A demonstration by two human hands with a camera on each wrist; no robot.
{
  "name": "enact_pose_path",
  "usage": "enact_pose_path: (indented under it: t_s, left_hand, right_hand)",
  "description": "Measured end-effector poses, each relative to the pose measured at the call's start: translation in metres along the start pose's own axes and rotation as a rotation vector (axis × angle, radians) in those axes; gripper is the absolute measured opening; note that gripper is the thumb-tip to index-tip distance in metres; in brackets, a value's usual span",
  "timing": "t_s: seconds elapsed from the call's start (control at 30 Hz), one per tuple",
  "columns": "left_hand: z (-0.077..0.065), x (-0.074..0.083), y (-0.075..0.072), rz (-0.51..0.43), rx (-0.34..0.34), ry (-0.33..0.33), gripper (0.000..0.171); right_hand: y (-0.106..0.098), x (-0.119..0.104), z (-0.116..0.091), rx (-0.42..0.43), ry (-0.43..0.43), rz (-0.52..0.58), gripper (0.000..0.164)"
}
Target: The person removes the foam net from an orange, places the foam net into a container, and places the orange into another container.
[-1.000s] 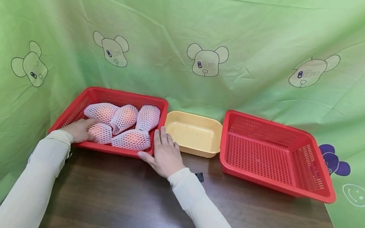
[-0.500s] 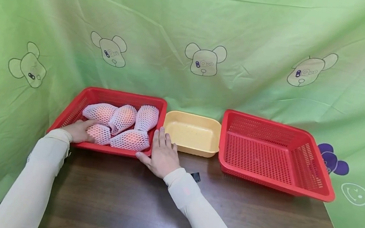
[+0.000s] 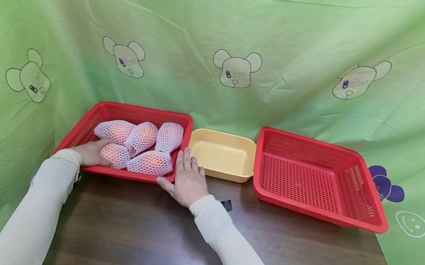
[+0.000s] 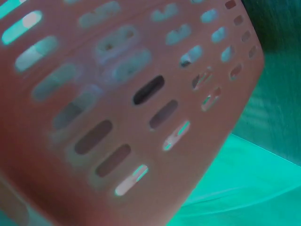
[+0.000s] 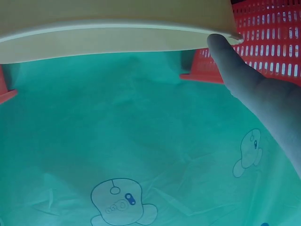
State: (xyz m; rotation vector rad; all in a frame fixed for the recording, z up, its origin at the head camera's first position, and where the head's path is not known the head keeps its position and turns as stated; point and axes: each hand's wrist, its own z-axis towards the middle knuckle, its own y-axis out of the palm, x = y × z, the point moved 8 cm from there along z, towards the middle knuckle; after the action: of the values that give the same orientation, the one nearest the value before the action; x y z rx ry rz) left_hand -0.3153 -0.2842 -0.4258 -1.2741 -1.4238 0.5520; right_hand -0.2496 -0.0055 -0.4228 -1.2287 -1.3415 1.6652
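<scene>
Can see in the head view only a slight slide of the whole scene toward nine o'clock since a second ago, green curtain (image 3: 185,21) and wooden tabletop (image 3: 139,237) included. Can match both hands' places on the basket to that earlier frame. Can find the left red basket (image 3: 142,110) toward nine o'clock, with five netted fruits (image 3: 149,162) visible in it: three along the back from its ten to its three o'clock, two in front at its seven and four. Can see the left hand (image 3: 91,153) curled round the seven o'clock fruit (image 3: 114,155), and the right hand (image 3: 188,182) with straight fingers, laid on the basket's four o'clock corner. Can spot the yellow tray (image 3: 223,155) near six, the right red basket (image 3: 297,180) toward four. Can make out rounded orange-pink flesh through whitish mesh, tapering at the ends.

In the left wrist view, can see a slotted red wall up close, hazy, with curtain at four; cannot tell the left hand's grip there.

In the right wrist view, can see the tray across twelve, red slotted wall at two, and one finger overlapping the tray's rim; cannot tell about contact.
</scene>
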Motion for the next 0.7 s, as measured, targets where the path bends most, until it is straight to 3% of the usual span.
enact_pose_path:
  t_s: [0.27, 0.47, 0.7]
  left_hand:
    - [-0.003, -0.002, -0.006, -0.007, 0.049, -0.003, 0.084]
    - [-0.009, -0.008, -0.017, -0.041, 0.130, -0.001, 0.088]
    - [-0.026, -0.007, -0.036, -0.126, 0.251, 0.006, 0.097]
  right_hand:
    - [0.000, 0.000, 0.000, -0.003, -0.002, -0.006, 0.101]
    - [0.000, 0.000, 0.000, 0.000, -0.002, 0.001, 0.101]
    - [0.000, 0.000, -0.001, -0.005, -0.001, 0.016, 0.102]
